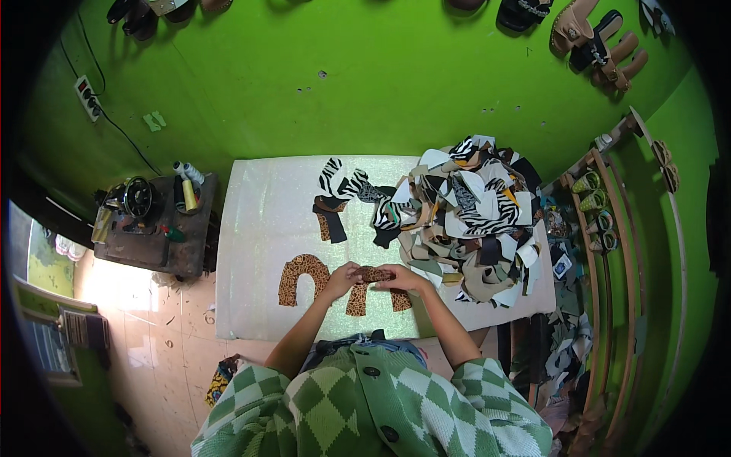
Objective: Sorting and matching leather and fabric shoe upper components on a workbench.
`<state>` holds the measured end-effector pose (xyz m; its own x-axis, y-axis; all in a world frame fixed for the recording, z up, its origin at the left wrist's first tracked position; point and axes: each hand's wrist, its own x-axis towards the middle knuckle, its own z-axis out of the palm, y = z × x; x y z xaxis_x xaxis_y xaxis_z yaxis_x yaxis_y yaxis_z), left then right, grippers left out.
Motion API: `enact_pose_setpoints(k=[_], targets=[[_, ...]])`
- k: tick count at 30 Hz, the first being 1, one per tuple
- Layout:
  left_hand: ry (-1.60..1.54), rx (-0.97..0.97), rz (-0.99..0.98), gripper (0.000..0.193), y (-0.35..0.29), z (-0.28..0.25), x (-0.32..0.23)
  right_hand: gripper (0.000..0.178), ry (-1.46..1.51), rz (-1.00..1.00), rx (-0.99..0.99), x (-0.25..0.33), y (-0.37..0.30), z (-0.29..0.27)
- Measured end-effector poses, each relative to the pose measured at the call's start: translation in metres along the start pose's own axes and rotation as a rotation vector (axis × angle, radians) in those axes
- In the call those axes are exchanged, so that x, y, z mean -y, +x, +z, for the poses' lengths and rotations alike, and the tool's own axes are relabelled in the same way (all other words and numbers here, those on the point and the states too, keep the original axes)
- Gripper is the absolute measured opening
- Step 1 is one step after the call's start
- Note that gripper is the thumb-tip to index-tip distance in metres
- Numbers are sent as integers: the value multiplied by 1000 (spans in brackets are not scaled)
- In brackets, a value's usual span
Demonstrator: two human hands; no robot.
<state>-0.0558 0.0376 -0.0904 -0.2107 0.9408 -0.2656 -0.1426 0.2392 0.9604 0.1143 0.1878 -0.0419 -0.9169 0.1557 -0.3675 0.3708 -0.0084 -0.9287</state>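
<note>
Near the front middle of the white table [251, 228], my left hand [341, 280] and my right hand [403, 279] are both closed on a leopard-print cut piece [373, 274], one at each end. It looks curled or folded between my fingers. Just below it lies another leopard-print piece [355, 303], its two legs pointing toward me and its upper part hidden by my hands. Left of my left hand, a U-shaped leopard-print piece [289, 283] rests flat, its opening toward me.
A tall heap of mixed offcuts [472, 228] covers the table's right side. Zebra-print pieces [331, 179] and dark scraps [333, 228] lie farther back. At left stands a sewing machine [137, 199] with thread spools [190, 194]. A wooden rack [601, 251] holding shoes is at right.
</note>
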Motion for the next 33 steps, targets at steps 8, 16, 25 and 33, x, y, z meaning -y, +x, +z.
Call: enact_pose_setpoints(k=[8, 16, 25, 33], targets=[[118, 2, -90, 21, 19, 17, 23, 20, -1, 7, -360, -47, -11, -7], [300, -42, -11, 17, 22, 25, 21, 15, -127, 46, -434, -49, -10, -2], [514, -144, -105, 22, 15, 12, 8, 14, 0, 147, -407, -52, 0, 5], [355, -210, -40, 16, 25, 11, 23, 11, -132, 112, -561, -49, 6, 2]])
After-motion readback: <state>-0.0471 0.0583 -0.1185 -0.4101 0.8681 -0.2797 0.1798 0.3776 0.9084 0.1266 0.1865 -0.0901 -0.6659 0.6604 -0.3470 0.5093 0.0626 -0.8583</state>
